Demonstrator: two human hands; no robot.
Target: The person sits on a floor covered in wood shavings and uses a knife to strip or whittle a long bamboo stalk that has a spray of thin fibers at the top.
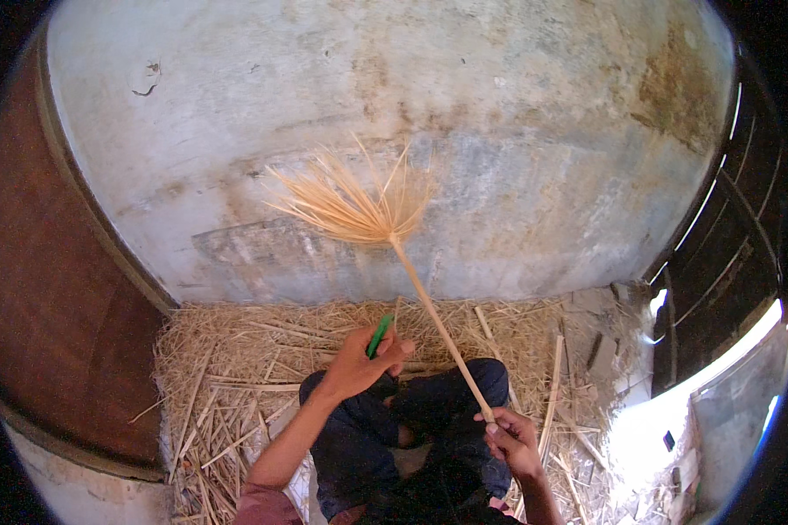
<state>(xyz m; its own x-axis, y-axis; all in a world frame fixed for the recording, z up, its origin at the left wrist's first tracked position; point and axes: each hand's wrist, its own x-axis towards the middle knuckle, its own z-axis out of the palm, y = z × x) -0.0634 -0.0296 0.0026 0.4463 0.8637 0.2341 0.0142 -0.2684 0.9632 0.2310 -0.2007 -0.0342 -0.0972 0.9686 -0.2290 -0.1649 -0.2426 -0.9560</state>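
Observation:
My right hand (511,442) is closed around the lower end of a thin bamboo stick (439,322), beside my right knee. The stick slants up and left, away from me. Its far end is split into many fine pale strips (346,203) that fan out in front of the wall. Above my crossed legs, my left hand (366,360) is closed on a slim green tool (379,335), whose upper end sticks out past the fingers. The rest of the tool is hidden by the hand, so its kind is unclear. My left hand is apart from the stick.
Shavings and cut strips (236,367) cover the floor around my legs (350,437). A stained pale wall (517,219) stands close ahead. To the left is a brown panel (70,306); to the right, dark slatted boards (718,262) let bright light through. Longer strips (552,394) lie near my right hand.

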